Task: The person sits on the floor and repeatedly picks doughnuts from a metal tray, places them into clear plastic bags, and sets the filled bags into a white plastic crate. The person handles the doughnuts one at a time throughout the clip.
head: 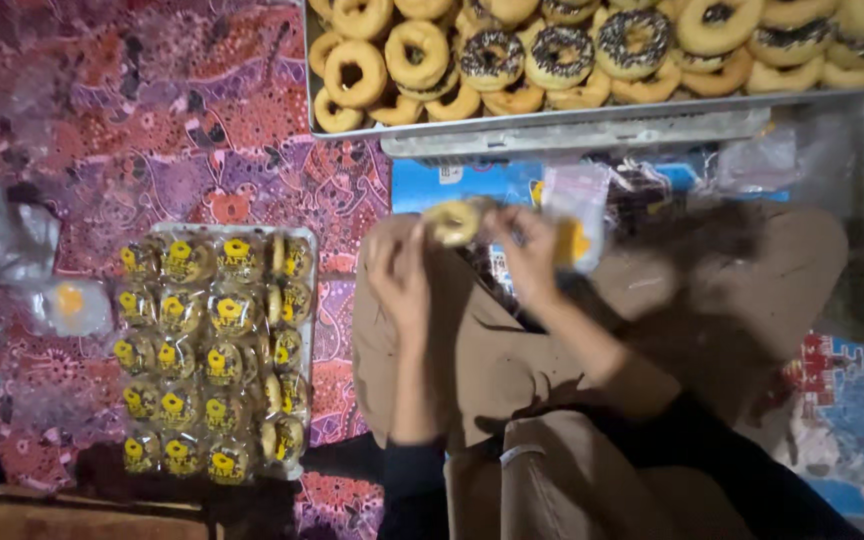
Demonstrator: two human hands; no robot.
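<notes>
Doughnut (455,222) sits mid-frame, pinched between our left hand (399,277) and right hand (530,255); both blurred. Right hand also grips clear plastic bag (576,218) with yellow mark. We judge: keep bag mouth wide, slide doughnut in flat, avoid smearing. Lower left: tray of bagged doughnuts (218,352) on patterned cloth (182,120). Upper right: metal tray (592,125) heaped with plain and chocolate-sprinkled doughnuts.

Home bakery floor: doughnut tray (592,125), bagged doughnuts (214,355).
</notes>
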